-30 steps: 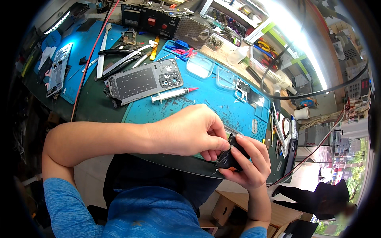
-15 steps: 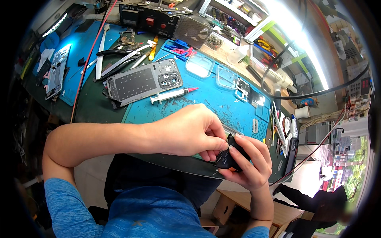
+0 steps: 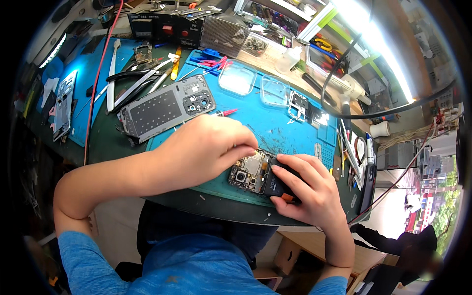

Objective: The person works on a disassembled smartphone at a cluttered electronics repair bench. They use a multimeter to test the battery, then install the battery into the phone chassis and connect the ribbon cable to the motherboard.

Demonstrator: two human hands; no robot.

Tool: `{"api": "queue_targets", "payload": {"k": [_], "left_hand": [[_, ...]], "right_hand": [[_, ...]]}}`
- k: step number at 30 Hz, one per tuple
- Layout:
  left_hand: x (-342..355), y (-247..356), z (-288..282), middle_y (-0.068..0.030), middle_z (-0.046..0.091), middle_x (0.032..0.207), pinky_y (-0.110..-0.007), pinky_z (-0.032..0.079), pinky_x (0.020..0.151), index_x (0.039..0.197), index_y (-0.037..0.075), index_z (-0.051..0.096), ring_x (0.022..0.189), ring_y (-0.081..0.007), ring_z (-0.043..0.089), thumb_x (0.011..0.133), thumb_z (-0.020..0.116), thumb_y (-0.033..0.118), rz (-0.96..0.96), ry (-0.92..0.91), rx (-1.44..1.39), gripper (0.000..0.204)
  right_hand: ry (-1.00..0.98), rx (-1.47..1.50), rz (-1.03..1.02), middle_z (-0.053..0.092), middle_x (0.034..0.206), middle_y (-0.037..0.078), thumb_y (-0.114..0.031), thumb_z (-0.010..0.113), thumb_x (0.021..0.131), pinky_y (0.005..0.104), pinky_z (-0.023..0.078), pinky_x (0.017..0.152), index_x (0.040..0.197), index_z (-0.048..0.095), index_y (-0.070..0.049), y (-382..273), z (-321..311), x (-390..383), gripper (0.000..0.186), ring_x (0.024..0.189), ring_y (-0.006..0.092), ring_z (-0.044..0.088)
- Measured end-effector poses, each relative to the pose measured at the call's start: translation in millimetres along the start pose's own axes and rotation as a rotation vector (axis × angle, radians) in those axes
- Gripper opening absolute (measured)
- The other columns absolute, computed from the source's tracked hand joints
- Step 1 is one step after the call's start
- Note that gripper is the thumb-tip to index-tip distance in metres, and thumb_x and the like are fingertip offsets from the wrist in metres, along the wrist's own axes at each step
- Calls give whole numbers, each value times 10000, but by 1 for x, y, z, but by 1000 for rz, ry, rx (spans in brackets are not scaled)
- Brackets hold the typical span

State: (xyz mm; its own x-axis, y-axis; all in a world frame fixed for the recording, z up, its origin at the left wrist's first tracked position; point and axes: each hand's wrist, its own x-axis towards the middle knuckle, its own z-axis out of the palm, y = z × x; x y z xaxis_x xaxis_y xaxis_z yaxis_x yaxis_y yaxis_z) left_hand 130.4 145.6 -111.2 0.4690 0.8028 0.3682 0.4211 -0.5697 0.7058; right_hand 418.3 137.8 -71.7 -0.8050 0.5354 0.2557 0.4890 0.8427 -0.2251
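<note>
An opened smartphone (image 3: 253, 171) lies near the front edge of the bench, its circuit board and camera modules bare at the left end. The black battery (image 3: 276, 183) fills the part beside the board. My right hand (image 3: 312, 191) grips the phone's right end, fingers over the far side and thumb at the near side. Closed in a pinch, my left hand (image 3: 211, 147) has its fingertips at the far left corner of the board; whatever they hold is hidden. Behind it, a grey phone back cover (image 3: 167, 108) rests beside a partly covered syringe with a pink tip (image 3: 228, 112).
A blue work mat (image 3: 246, 127) spans the bench, with clear plastic boxes (image 3: 237, 77) at its far side. Pliers, tweezers and a brush (image 3: 113, 73) lie at left. A red cable (image 3: 102, 73) and black cable (image 3: 393, 114) cross the view. Pens and tools stand right.
The phone has gone from tilted up to lying flatter, and its circuit board now shows. My left hand has drawn left off the battery to the board's far corner.
</note>
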Motion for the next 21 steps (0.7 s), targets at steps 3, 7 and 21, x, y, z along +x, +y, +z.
{"api": "queue_targets", "payload": {"k": [3,7,21], "left_hand": [[-7,-2,1,-103,738,1089,-435,591,886,1234,35,748,1013,-296,721,905,843,230,176,-46,176,394],[-10,-9,5,-108,660,1270,-445,563,1004,1383,10,691,1155,-309,666,827,843,423,298,-153,244,709],[-8,-12,-4,-92,639,1340,-409,588,987,1396,8,704,1156,-267,684,869,787,486,386,-252,361,716]], "right_hand": [[-32,1,-2,694,1276,137,-230,857,770,436,614,921,1267,739,-21,4,2,6,552,1062,336,704],[-98,11,9,673,1274,132,-239,850,759,437,609,921,1290,732,-9,4,-3,12,591,1069,329,691],[-211,-42,-17,650,1313,138,-263,838,766,404,573,913,1311,728,19,4,-9,17,623,1128,283,653]]}}
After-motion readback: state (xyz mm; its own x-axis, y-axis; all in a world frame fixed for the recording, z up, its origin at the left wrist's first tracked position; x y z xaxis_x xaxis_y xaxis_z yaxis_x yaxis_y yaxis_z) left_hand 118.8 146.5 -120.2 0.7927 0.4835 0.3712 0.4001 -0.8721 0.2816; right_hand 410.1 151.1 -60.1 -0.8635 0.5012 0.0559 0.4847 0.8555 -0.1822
